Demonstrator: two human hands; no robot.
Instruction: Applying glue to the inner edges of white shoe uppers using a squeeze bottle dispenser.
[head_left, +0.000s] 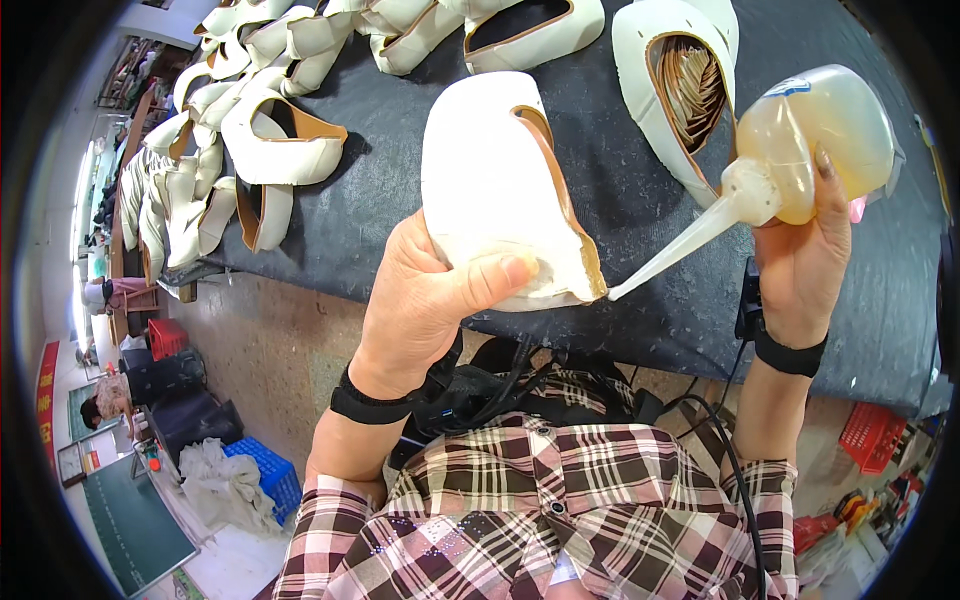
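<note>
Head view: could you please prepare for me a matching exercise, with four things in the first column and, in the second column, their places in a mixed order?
Things:
1. White shoe upper nearest the nozzle tip
2. Squeeze bottle
3. Blue basket
4. Checked shirt

Places:
A. Being worn
B. In the right grip
C. Lower left of the picture
D. In the left grip

Right pairs: 1-D, 2-B, 3-C, 4-A
</note>
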